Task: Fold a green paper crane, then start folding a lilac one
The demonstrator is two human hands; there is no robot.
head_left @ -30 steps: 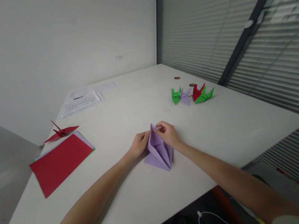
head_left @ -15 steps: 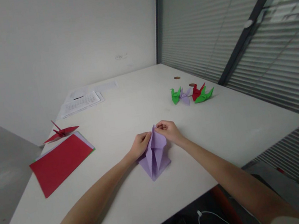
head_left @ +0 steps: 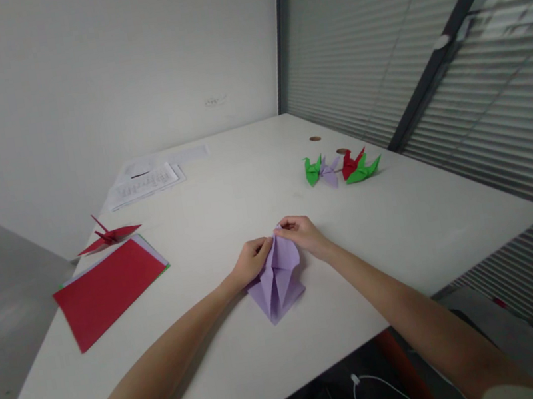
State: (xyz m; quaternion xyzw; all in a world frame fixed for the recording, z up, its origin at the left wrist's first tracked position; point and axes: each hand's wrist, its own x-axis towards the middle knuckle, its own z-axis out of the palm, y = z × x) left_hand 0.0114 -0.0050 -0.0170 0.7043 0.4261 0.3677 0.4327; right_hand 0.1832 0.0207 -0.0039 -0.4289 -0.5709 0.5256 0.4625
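Note:
A partly folded sheet of purple origami paper [head_left: 279,282] stands on the white table in front of me, its lower corner pointing toward me and its upper part raised. My left hand [head_left: 254,259] pinches its upper left edge between thumb and fingers. At the top right, my right hand [head_left: 300,231] has its thumb and fingers closed on the upper tip. Both hands are close together at the top of the paper. The paper's far side and the fingertips behind it are hidden.
Left of me lies a stack of coloured sheets, red paper [head_left: 112,291] on top, with a red paper crane [head_left: 109,236] behind it. Printed pages [head_left: 145,183] lie farther back. Several folded cranes, including a green crane [head_left: 313,170], stand at right on the table [head_left: 225,192].
My fingers have drawn slightly closer together at the top of the purple paper, and its upper tip is pinched narrower. The rest of the table looks the same.

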